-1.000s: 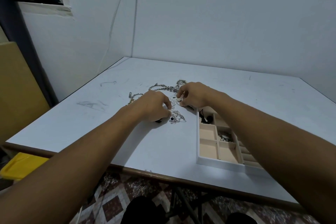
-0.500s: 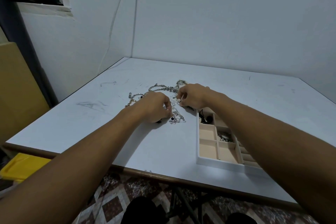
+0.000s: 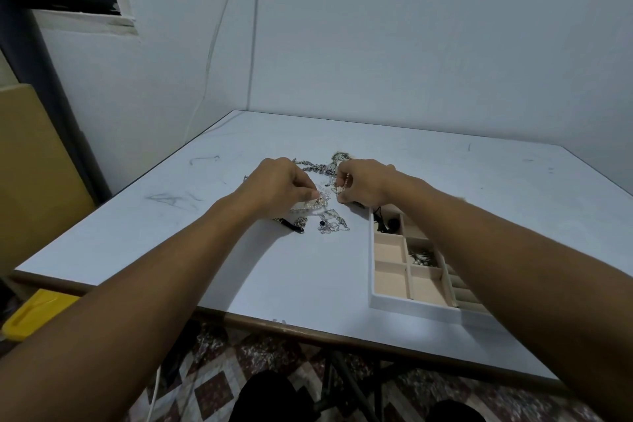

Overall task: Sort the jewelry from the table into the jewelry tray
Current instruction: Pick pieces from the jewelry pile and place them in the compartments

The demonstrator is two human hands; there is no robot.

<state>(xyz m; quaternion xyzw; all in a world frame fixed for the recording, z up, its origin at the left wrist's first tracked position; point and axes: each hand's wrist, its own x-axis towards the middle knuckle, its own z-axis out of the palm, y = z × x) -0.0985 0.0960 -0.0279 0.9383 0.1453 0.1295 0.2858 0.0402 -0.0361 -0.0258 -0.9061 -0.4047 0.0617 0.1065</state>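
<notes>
The white table (image 3: 222, 271) carried everything, with the jewelry tray (image 3: 388, 301) at its near right edge, partly under the right forearm; most of the tray's visible compartments were bare, a black cord (image 3: 385, 223) lay in a far one and a small silver piece (image 3: 423, 255) in a middle one. Both hands worked over the jewelry heap (image 3: 318, 168) just beyond the tray's far corner; the left hand (image 3: 281, 187) had its fingers curled, pinching a pearl strand (image 3: 313, 206), and the right hand (image 3: 364, 186) pinched a beaded end of what looked like the same strand. Compared with half a second before, the hands had drawn slightly apart and the left had risen off the table, so the pearls showed between and below them; this suggested the strand was being teased free of the tangle. A thin silver necklace (image 3: 331, 223) and a black clasp-like piece (image 3: 292, 226) remained on the table, so sorting seemed far from done.
</notes>
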